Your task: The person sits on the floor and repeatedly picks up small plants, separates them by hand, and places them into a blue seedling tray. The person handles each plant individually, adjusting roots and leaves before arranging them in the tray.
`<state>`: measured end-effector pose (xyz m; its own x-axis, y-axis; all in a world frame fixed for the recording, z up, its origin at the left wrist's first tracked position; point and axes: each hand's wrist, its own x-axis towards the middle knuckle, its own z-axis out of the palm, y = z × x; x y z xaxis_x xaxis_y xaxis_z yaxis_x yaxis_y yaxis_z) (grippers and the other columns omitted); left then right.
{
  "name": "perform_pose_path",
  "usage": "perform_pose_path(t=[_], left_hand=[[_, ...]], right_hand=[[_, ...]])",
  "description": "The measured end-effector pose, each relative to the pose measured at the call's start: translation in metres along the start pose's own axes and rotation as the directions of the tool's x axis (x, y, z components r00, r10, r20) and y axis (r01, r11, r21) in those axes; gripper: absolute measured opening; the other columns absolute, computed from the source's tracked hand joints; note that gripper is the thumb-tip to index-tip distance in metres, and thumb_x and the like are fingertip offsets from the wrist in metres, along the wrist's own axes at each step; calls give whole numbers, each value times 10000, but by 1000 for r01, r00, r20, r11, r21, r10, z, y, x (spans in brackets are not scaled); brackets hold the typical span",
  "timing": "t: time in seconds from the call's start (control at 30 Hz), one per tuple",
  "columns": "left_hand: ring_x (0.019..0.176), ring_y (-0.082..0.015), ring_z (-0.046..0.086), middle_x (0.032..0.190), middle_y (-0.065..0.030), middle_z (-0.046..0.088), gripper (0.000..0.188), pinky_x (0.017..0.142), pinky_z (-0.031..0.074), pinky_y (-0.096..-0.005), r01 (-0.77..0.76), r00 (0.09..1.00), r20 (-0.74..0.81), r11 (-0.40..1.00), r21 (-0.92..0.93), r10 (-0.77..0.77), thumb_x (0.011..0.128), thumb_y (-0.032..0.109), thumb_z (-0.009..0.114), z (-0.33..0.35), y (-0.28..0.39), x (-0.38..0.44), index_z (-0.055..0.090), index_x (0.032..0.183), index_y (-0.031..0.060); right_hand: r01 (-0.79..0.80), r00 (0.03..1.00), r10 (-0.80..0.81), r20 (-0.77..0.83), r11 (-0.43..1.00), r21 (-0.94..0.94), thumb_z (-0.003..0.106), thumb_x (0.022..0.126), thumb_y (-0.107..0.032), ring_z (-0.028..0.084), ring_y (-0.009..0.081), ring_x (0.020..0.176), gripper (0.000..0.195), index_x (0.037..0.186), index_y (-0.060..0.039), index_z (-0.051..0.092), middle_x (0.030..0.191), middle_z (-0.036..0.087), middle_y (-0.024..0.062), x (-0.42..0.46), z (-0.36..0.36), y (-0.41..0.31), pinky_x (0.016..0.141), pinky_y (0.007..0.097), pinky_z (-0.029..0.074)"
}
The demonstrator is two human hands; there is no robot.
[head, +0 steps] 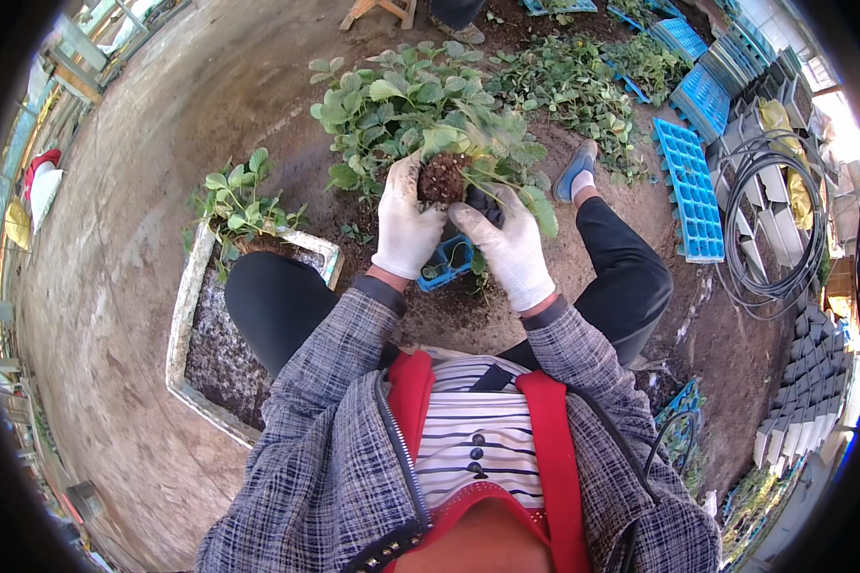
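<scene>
My left hand [408, 222], in a dirty white knit glove, holds the root ball [443, 179] of a leafy seedling that looks like a strawberry plant. My right hand [505, 243], gloved alike, is close beside it, fingers curled at a dark object [484, 203], perhaps a soiled glove part or a pot; I cannot tell which. The seedling's leaves spread up and right, partly blurred. Below my hands lies a piece of blue plastic cell tray [447, 263], partly hidden. A large heap of leafy seedlings [394, 107] lies just beyond my hands.
A white-rimmed foam box [180, 336] with dark soil stands at my left knee, seedlings [247, 200] at its far end. More plants [566, 86] lie ahead. Rightward are a blue cell tray [690, 190], stacked blue trays [702, 100], a coiled black hose [767, 215] and grey pots [806, 387]. Another person's foot [466, 32] shows ahead.
</scene>
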<state>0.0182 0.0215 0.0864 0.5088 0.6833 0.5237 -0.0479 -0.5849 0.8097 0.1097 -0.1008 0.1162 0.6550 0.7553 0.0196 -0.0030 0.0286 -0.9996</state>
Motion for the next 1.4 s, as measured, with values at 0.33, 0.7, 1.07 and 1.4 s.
perform_pose_path(t=[0.33, 0.7, 1.07, 1.4], left_hand=[[1096, -386, 545, 1194, -193, 536, 655, 928, 482, -450, -112, 992, -35, 962, 248, 125, 689, -4, 717, 9, 1, -14, 495, 1304, 37], [1096, -375, 570, 1196, -205, 543, 630, 936, 492, -409, -11, 999, -30, 997, 78, 14, 705, -3, 701, 7, 1, -9, 491, 1299, 2], [1088, -238, 624, 1231, -108, 599, 567, 938, 547, -420, 754, 655, 711, 152, -639, -257, 833, 41, 728, -26, 9, 4, 470, 1336, -9], [1118, -175, 588, 1221, -103, 603, 616, 968, 481, -306, 455, 879, 405, 699, -553, -252, 790, -37, 693, -13, 8, 2, 451, 1356, -7]], right_hand=[[-22, 996, 38, -75, 977, 211, 660, 902, -78, 608, 103, 919, 357, 1220, 52, 563, 1085, 651, 60, 11, 23, -12, 811, 235, 499], [96, 983, -119, -143, 983, -159, 663, 877, -86, 619, 128, 881, 278, 1106, 70, 631, 1015, 690, 90, 11, 11, -1, 807, 269, 499], [-122, 992, 125, 9, 953, 276, 673, 914, -194, 611, 129, 942, 392, 1217, 39, 586, 1073, 655, 79, 1, 4, -21, 843, 271, 509], [19, 995, -14, -98, 998, 54, 745, 860, -190, 612, 142, 926, 409, 1167, 43, 610, 1022, 665, 89, 14, 1, -1, 820, 295, 513]])
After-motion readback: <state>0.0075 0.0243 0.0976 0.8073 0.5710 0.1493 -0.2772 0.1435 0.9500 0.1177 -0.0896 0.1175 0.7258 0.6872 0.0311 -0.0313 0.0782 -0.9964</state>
